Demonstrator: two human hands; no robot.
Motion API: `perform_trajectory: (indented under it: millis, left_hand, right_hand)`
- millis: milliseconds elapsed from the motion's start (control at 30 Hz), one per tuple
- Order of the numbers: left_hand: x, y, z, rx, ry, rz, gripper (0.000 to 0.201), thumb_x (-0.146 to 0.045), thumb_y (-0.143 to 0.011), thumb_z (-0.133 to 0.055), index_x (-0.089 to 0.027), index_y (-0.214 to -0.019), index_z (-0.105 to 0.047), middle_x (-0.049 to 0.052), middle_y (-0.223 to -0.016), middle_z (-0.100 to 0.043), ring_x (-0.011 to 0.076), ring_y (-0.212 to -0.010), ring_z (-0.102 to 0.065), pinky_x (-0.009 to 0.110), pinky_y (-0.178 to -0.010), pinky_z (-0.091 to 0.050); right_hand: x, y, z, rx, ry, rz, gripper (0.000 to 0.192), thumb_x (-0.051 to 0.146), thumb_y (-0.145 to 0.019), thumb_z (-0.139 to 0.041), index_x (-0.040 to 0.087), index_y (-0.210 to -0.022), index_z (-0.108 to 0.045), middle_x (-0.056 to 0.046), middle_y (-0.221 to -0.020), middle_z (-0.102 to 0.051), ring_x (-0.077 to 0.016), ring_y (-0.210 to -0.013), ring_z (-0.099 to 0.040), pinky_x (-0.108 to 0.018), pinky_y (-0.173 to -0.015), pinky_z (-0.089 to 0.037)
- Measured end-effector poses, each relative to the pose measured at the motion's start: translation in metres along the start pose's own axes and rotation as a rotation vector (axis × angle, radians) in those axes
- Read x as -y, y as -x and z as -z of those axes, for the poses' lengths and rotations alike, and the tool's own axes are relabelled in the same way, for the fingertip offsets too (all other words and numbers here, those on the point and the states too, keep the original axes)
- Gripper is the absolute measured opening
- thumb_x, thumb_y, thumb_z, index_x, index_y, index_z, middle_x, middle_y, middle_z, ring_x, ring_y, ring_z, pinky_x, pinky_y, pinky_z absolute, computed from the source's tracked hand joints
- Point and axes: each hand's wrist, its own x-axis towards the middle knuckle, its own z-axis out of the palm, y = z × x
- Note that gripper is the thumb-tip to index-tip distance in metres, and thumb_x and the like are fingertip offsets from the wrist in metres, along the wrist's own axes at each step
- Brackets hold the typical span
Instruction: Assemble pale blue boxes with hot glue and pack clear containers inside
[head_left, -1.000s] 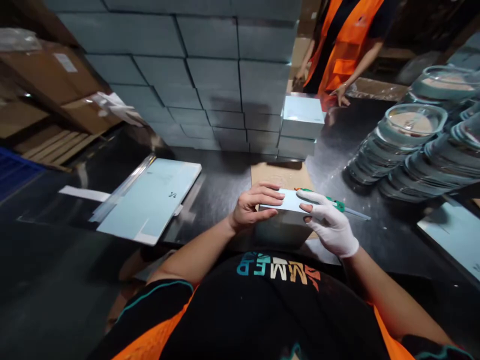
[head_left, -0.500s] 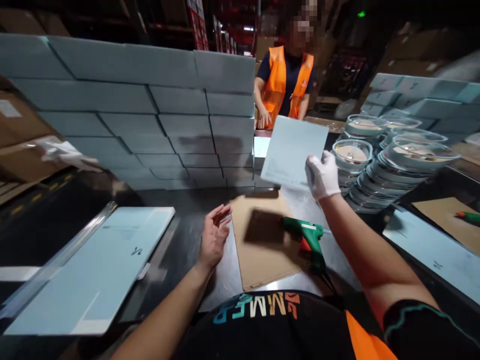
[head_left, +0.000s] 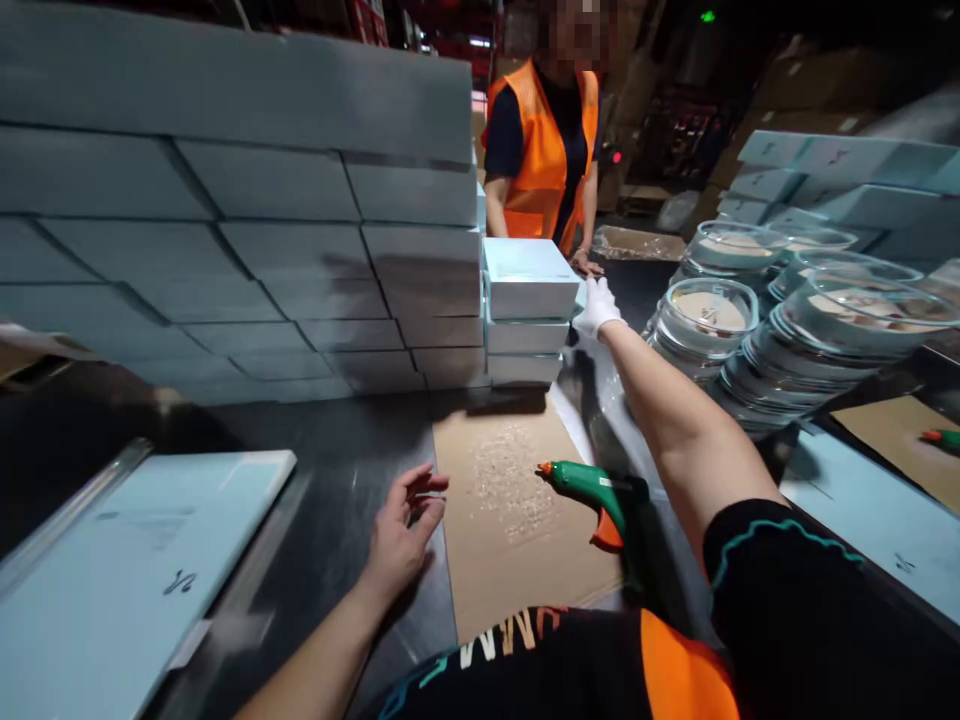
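My gloved right hand (head_left: 598, 308) is closed at the right edge of a pale blue box (head_left: 531, 280), which rests on top of a short stack; some of its fingers are hidden. My bare left hand (head_left: 407, 525) hovers at the left edge of a brown cardboard sheet (head_left: 517, 570), fingers loosely curved and apart, with nothing in it. Marks of clear glue (head_left: 514, 485) cover the middle of the sheet. A green glue gun (head_left: 592, 487) with an orange nozzle and trigger lies over its right side.
A wall of pale blue boxes (head_left: 292, 245) stands at the back left. On the right are stacked glass dishes (head_left: 709, 310) with lids. A flat pale box (head_left: 150, 560) lies at the left. Opposite stands a person in an orange vest (head_left: 540, 150), a hand near my glove.
My right hand has carried the pale blue box forward from above the cardboard and set it on the short stack. My left hand stays open near the sheet. The view has shifted.
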Motion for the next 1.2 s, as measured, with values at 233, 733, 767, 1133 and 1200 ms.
perform_trajectory:
  millis: [233,733,767,1133,1200]
  left_hand:
    - [0.004,-0.005,-0.003,0.020,-0.053,0.074,0.061,-0.056,-0.082,-0.083,-0.021,-0.129,-0.064,0.013,-0.113,-0.081,0.0284,-0.106,-0.079,0.044,-0.094,-0.064]
    - [0.004,-0.009,-0.001,0.052,-0.096,0.102,0.064,-0.064,-0.075,-0.085,-0.019,-0.118,-0.068,0.012,-0.104,-0.081,0.0276,-0.101,-0.079,0.045,-0.097,-0.063]
    - [0.004,-0.009,-0.001,0.056,-0.096,0.100,0.064,-0.064,-0.075,-0.085,-0.019,-0.117,-0.069,0.011,-0.103,-0.081,0.0277,-0.100,-0.079,0.045,-0.098,-0.063]
    - [-0.001,-0.004,-0.011,0.030,-0.187,-0.033,0.059,-0.068,-0.075,-0.081,-0.019,-0.106,-0.072,0.009,-0.093,-0.080,0.0252,-0.085,-0.078,0.041,-0.087,-0.064]
    - [-0.002,-0.002,-0.012,0.033,-0.204,-0.053,0.058,-0.068,-0.076,-0.080,-0.018,-0.105,-0.073,0.010,-0.095,-0.080,0.0253,-0.086,-0.078,0.041,-0.087,-0.063]
  right_hand:
    - [-0.014,0.011,-0.045,-0.128,0.025,-0.109,0.103,0.043,-0.095,-0.076,0.006,-0.173,-0.021,-0.032,-0.182,-0.008,-0.0381,-0.169,-0.014,-0.059,-0.133,-0.025]
    - [-0.067,0.104,-0.040,0.183,0.100,0.121,0.026,0.030,-0.100,-0.075,0.014,-0.121,-0.072,-0.013,-0.139,-0.068,-0.0307,-0.135,-0.060,-0.055,-0.117,-0.048]
    - [-0.071,0.119,-0.039,0.172,0.086,0.132,0.021,0.028,-0.101,-0.074,0.015,-0.117,-0.073,-0.012,-0.136,-0.070,-0.0298,-0.133,-0.061,-0.054,-0.115,-0.049]
    - [-0.134,0.239,0.016,-0.131,-0.097,0.073,0.015,0.026,-0.104,-0.062,0.021,-0.099,-0.074,-0.012,-0.111,-0.076,-0.0265,-0.112,-0.066,-0.048,-0.111,-0.049]
    - [-0.128,0.244,0.020,-0.118,-0.095,0.101,0.018,0.025,-0.098,-0.068,0.019,-0.113,-0.076,-0.019,-0.132,-0.073,-0.0333,-0.131,-0.060,-0.051,-0.120,-0.043]
